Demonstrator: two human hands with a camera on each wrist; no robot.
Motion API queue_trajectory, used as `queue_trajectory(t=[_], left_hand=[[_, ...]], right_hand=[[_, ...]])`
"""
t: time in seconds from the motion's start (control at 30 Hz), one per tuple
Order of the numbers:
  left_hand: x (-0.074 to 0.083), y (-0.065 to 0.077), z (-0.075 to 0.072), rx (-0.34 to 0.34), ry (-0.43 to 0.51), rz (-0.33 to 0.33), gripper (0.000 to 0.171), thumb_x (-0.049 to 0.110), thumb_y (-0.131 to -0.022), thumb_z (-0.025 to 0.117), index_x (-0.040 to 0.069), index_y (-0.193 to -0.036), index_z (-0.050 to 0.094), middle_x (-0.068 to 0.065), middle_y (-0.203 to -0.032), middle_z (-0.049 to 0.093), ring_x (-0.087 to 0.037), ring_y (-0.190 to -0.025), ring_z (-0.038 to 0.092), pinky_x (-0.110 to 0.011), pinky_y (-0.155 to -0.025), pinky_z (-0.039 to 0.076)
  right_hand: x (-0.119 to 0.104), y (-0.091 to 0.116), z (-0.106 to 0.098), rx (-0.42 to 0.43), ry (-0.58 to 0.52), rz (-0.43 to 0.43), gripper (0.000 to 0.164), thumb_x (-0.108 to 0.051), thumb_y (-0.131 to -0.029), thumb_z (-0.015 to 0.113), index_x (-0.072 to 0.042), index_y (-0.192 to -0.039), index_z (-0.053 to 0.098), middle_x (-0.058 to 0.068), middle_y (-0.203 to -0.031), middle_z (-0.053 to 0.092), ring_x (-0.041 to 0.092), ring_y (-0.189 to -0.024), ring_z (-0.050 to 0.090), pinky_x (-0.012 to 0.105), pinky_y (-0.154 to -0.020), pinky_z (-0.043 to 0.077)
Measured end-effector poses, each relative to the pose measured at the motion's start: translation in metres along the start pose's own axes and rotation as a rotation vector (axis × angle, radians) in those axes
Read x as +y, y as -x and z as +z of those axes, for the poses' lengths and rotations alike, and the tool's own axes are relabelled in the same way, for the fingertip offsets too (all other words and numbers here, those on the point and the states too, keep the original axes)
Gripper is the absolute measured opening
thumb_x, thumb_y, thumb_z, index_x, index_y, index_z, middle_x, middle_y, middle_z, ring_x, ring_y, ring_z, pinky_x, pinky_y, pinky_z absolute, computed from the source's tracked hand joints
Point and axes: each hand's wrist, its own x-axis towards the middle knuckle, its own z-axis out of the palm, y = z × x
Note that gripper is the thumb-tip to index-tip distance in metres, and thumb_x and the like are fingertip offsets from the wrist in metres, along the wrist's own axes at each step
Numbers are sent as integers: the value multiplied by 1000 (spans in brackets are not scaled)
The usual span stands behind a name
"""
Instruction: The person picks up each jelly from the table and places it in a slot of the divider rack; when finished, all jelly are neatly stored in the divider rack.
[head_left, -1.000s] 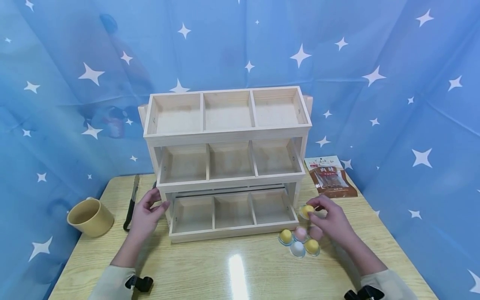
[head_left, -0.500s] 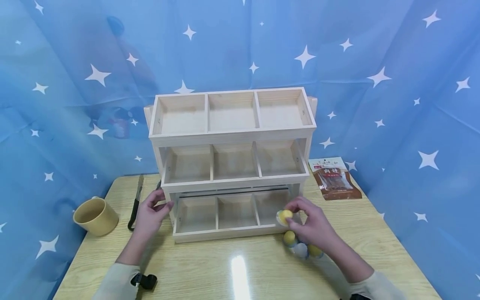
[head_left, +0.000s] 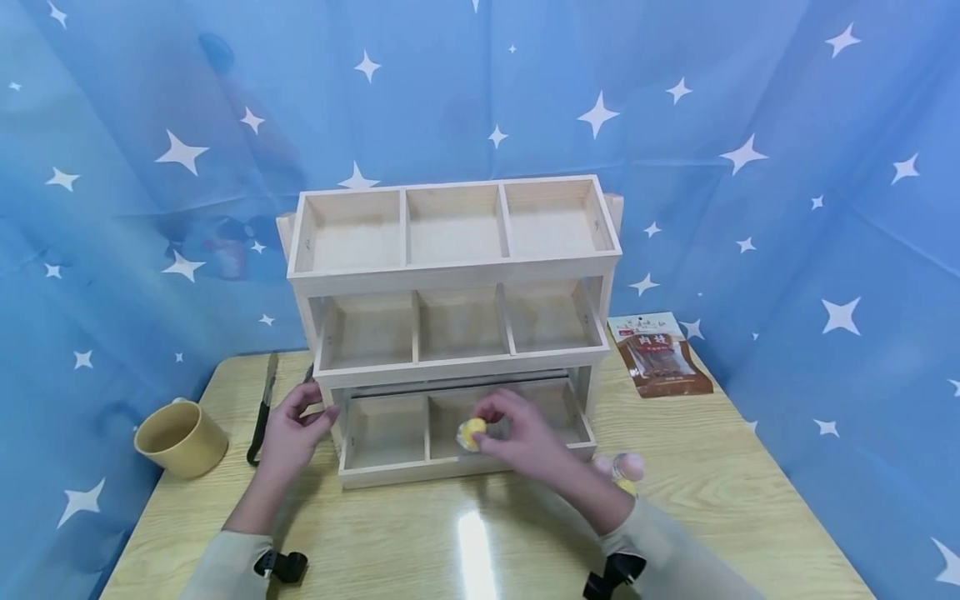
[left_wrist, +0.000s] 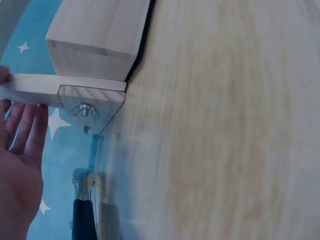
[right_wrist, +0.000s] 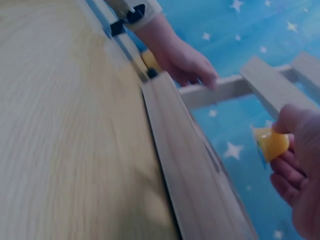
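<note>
Right hand: the right hand (head_left: 525,437) pinches a yellow jelly cup (head_left: 472,432) between thumb and fingertips, fingers curled round it, and holds it above the middle compartment of the bottom tray (head_left: 390,475). In the right wrist view the same cup (right_wrist: 270,144) sits at the fingertips (right_wrist: 289,165), over the tray's front rail.

Left hand: the left hand (head_left: 294,429) is at the left end of the wooden rack (head_left: 457,267), beside the bottom tray. Its fingers are fairly straight and its thumb lies against the rack's left post. In the left wrist view the fingers (left_wrist: 27,127) lie straight under a wooden bar of the rack, released and clasping nothing.

Rack: three stepped trays, each split into three compartments, standing at the far middle of the table (head_left: 450,542). A wing nut (left_wrist: 85,111) shows on its side bracket in the left wrist view.

Other jelly cups: a small cluster (head_left: 622,471) lies on the table near the tray's right front corner, partly hidden behind the right forearm; pink and yellow ones can be told.

Mug: a yellow mug (head_left: 182,435) stands at the left edge of the table, well apart from the rack.

Knife: a black-handled knife (head_left: 262,408) lies between the mug and the left hand, pointing away.

Snack packet: a brown packet (head_left: 660,354) lies flat on the far right of the table, beside the rack.
</note>
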Motion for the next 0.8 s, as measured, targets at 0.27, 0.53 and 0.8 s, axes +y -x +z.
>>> queue_trajectory(t=[0.27, 0.53, 0.8], left_hand=[[-2, -1, 1, 4, 9, 11, 37, -7, -99, 78, -9, -134, 65, -5, -116, 75, -4, -96, 77, -23, -88, 65], [-3, 3, -1, 16, 15, 7, 37, -6, -98, 80, -9, -133, 68, -10, -117, 77, -5, -95, 78, -23, -87, 65], [-4, 1, 0, 22, 25, 48, 37, -8, -98, 79, -11, -133, 67, -12, -117, 76, -4, -95, 77, -22, -86, 65]], right_hand=[[-11, -23, 44, -75, -53, 13, 24, -2, -92, 86, -11, -112, 77, -3, -107, 70, 17, -101, 66, 47, -94, 63], [-18, -50, 80, -170, -63, 0, 23, -4, -94, 87, -9, -114, 78, -4, -107, 69, 14, -101, 67, 42, -95, 64], [-20, -76, 104, -262, 9, 33, 27, -9, -97, 85, -6, -123, 78, -7, -109, 72, 5, -101, 66, 25, -93, 60]])
